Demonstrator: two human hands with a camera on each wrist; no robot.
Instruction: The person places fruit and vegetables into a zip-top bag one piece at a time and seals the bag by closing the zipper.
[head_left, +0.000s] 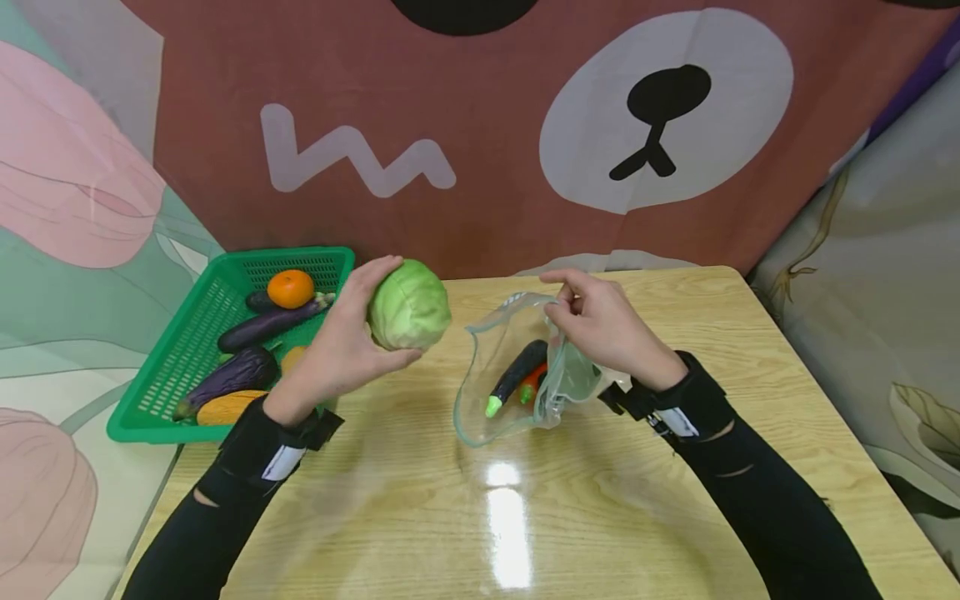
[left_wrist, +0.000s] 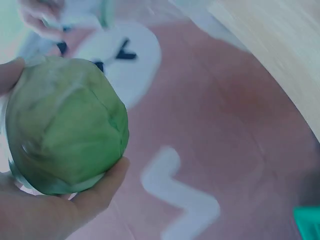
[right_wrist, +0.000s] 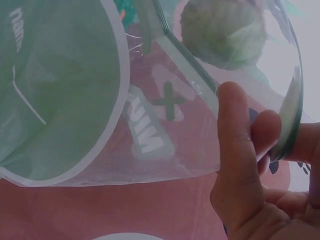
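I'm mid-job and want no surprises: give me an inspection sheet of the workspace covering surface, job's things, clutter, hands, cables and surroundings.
Surface: wood-grain table, glossy, reflecting light.
Job's things: cabbage held up, outside the clear bag; inside the bag, a dark vegetable and a red vegetable.
Clutter: green basket of produce at the left, an orange fruit among it.
Hands: left hand grips the cabbage; right hand pinches the bag's rim.
Cables: nothing seen.
Surroundings: printed backdrop behind the table.
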